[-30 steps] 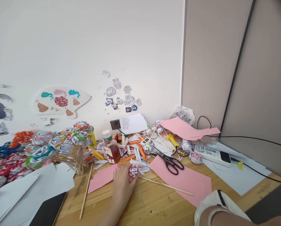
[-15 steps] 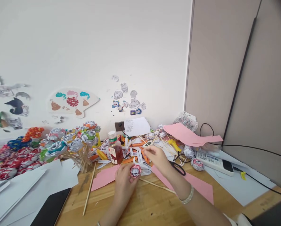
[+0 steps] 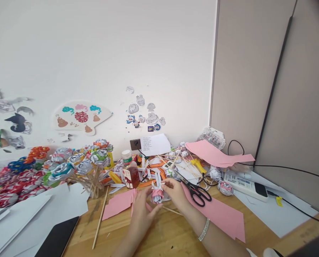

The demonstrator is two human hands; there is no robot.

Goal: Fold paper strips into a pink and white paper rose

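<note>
A pink and white folded-paper flower (image 3: 157,196) is held up between my two hands, a little above the wooden table. My left hand (image 3: 142,208) grips it from the left, thumb and fingers curved round its side. My right hand (image 3: 174,194) pinches at its upper right edge, where white paper strips stick up. The fingertips partly hide the flower's sides. Beneath my right wrist a thin wooden stick (image 3: 173,211) lies on the table. Black-handled scissors (image 3: 198,194) rest just beyond my right hand on a pink paper sheet (image 3: 223,217).
Paper flowers on sticks (image 3: 92,164) stand at the left, near red and white flowers (image 3: 28,182). A bottle of reddish liquid (image 3: 130,173) is behind my left hand. Paper strips, a yellow glue gun (image 3: 198,165) and a power strip (image 3: 246,185) lie behind. A black tablet-like slab (image 3: 57,237) lies front left.
My right hand has come down and left to the flower and now touches it. The flower has been tipped, so its side faces me with strips upward. The scissors show more fully.
</note>
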